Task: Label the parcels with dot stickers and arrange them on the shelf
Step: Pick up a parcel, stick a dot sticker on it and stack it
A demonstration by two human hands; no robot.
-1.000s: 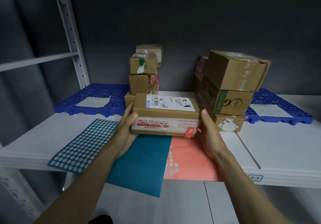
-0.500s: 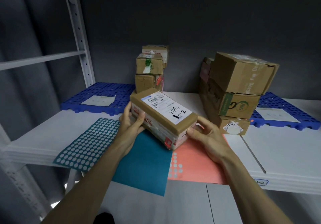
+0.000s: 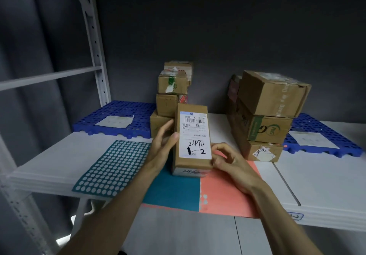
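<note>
- A cardboard parcel is held over the front of the white shelf, its long side running from 12 to 6 o'clock and its white shipping label facing up (handwritten digits read 2490 and 2)
- The left hand grips the parcel's 9 o'clock side, thumb on the label's edge, fingers curled against the side wall
- The right hand holds the corner at about 5 o'clock, fingers bent around it
- Under the parcel lie a teal sheet and a salmon sheet; a teal dot-sticker sheet lies at 9 o'clock
- Just behind, at 12 o'clock, stands a stack of small boxes, partly hidden by the parcel
- At 2 o'clock stands a stack of larger boxes
- Blue perforated mats lie at both back corners, each bearing a paper
</note>
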